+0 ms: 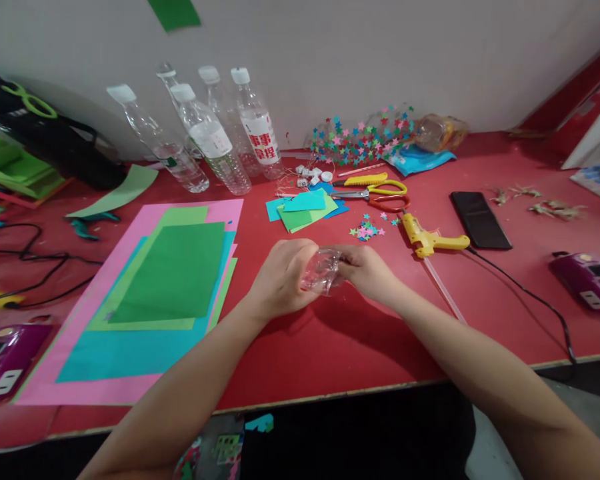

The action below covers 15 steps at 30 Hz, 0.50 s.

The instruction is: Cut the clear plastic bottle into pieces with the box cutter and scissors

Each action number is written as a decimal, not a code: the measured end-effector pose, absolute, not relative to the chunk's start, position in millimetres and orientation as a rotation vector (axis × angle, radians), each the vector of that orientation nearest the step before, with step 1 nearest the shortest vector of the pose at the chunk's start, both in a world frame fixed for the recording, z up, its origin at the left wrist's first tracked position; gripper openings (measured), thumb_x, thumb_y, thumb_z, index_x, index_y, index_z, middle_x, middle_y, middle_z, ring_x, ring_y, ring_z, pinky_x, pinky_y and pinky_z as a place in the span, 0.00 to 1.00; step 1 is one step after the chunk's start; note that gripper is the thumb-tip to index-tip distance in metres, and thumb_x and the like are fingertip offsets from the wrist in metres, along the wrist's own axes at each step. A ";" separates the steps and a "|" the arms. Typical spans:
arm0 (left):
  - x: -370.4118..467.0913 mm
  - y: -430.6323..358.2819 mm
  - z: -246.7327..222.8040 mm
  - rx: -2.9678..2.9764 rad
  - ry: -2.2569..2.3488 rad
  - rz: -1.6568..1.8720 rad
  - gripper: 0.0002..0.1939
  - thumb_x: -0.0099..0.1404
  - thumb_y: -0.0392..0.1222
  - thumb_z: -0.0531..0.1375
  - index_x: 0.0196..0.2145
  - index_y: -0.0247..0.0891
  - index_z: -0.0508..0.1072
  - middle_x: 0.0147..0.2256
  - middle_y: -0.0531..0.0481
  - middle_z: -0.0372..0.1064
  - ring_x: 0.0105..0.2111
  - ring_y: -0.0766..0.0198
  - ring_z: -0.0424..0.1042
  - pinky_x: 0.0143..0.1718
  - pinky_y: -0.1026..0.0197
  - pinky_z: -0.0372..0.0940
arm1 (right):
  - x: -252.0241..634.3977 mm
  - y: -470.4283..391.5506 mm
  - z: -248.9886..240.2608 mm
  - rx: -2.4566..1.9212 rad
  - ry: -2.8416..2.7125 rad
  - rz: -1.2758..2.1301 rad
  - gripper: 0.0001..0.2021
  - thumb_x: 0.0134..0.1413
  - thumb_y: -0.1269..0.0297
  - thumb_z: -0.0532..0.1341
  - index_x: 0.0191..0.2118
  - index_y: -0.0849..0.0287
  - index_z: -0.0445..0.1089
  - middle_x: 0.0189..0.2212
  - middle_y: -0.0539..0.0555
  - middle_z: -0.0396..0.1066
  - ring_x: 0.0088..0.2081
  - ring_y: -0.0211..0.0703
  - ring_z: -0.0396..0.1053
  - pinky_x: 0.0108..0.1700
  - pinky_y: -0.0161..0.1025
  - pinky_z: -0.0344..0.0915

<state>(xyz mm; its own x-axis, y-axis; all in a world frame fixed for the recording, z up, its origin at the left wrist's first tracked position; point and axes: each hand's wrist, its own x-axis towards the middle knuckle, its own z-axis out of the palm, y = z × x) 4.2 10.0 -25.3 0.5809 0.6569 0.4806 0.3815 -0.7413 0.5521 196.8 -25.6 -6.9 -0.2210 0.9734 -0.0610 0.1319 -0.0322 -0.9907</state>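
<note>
The clear plastic piece [322,273] is see-through and shiny, and it looks like a short, round bit of a bottle. You can see the red of the table [330,353] through it. White shiny marks run over its bent sides, but its edges are too blurry to see well. It is held up over the near middle of the table, between the two hands. The left hand [286,277] curls around its left side, with the back of the hand up and the thumb on top by the plastic. The right hand [367,270] pinches the right edge between its thumb and bent fingers. Both arms reach in from the bottom corners and slant toward each other. Just past the hands is a little pile of paper stars [367,230], with small paper cards [307,208] behind and to the left. The yellow glue gun [425,237] lies to the right of the stars. A big stack of colored paper [173,273] lies to the left of the left hand.
</note>
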 end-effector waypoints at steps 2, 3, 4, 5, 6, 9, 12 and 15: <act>3.8 10.7 -23.0 2.395 0.846 0.918 0.26 0.52 0.44 0.69 0.48 0.42 0.70 0.48 0.39 0.73 0.48 0.44 0.72 0.51 0.43 0.62 | 198.1 -23.9 -7.1 -1.237 -1.355 1.476 0.19 0.46 0.75 0.55 0.41 0.60 0.80 0.25 0.50 0.78 0.24 0.40 0.75 0.30 0.36 0.72; 2.9 11.2 -21.5 2.385 0.845 0.895 0.27 0.52 0.44 0.70 0.49 0.43 0.70 0.49 0.39 0.73 0.50 0.44 0.71 0.52 0.42 0.62 | 199.5 -23.0 -6.8 -1.252 -1.334 1.495 0.17 0.46 0.74 0.56 0.39 0.61 0.80 0.23 0.51 0.77 0.23 0.40 0.74 0.29 0.36 0.72; 1.6 12.0 -20.1 2.372 0.845 0.875 0.30 0.52 0.45 0.71 0.51 0.43 0.69 0.51 0.39 0.72 0.52 0.43 0.70 0.55 0.41 0.60 | 201.6 -22.2 -6.1 -1.269 -1.340 1.458 0.16 0.47 0.73 0.56 0.38 0.61 0.80 0.24 0.52 0.78 0.23 0.41 0.74 0.29 0.37 0.72; -0.1 12.8 -19.0 2.342 0.853 0.867 0.34 0.50 0.46 0.72 0.54 0.43 0.68 0.55 0.38 0.69 0.56 0.42 0.67 0.59 0.39 0.57 | 204.2 -21.5 -5.2 -1.285 -1.370 1.368 0.15 0.47 0.73 0.57 0.38 0.60 0.80 0.27 0.53 0.79 0.26 0.42 0.75 0.32 0.38 0.72; -1.7 13.6 -18.1 2.279 0.872 0.870 0.39 0.48 0.47 0.73 0.57 0.44 0.66 0.59 0.38 0.66 0.60 0.41 0.63 0.62 0.38 0.54 | 207.1 -21.0 -4.3 -1.299 -1.414 1.245 0.15 0.48 0.72 0.58 0.39 0.59 0.80 0.31 0.53 0.81 0.31 0.44 0.77 0.35 0.39 0.73; -1.5 13.7 -18.2 1.782 0.879 0.910 0.48 0.47 0.55 0.73 0.62 0.48 0.60 0.65 0.39 0.58 0.64 0.41 0.59 0.63 0.35 0.54 | 214.5 -21.4 -3.7 -1.342 -1.553 0.891 0.20 0.54 0.71 0.57 0.50 0.53 0.78 0.40 0.52 0.81 0.38 0.46 0.77 0.41 0.42 0.72; 11.1 7.2 -20.2 1.139 0.670 0.796 0.37 0.56 0.67 0.63 0.57 0.46 0.65 0.58 0.38 0.68 0.56 0.43 0.70 0.55 0.38 0.65 | 213.8 -24.3 -7.0 -1.364 -1.716 0.679 0.25 0.56 0.72 0.54 0.58 0.51 0.72 0.44 0.52 0.80 0.39 0.46 0.76 0.44 0.44 0.72; 27.2 -1.5 -21.2 0.868 0.569 0.720 0.32 0.55 0.68 0.64 0.47 0.41 0.73 0.48 0.39 0.76 0.52 0.45 0.74 0.51 0.44 0.70 | 207.0 -27.9 -9.4 -1.341 -1.850 0.562 0.27 0.55 0.73 0.55 0.59 0.50 0.72 0.50 0.54 0.77 0.45 0.48 0.75 0.49 0.45 0.70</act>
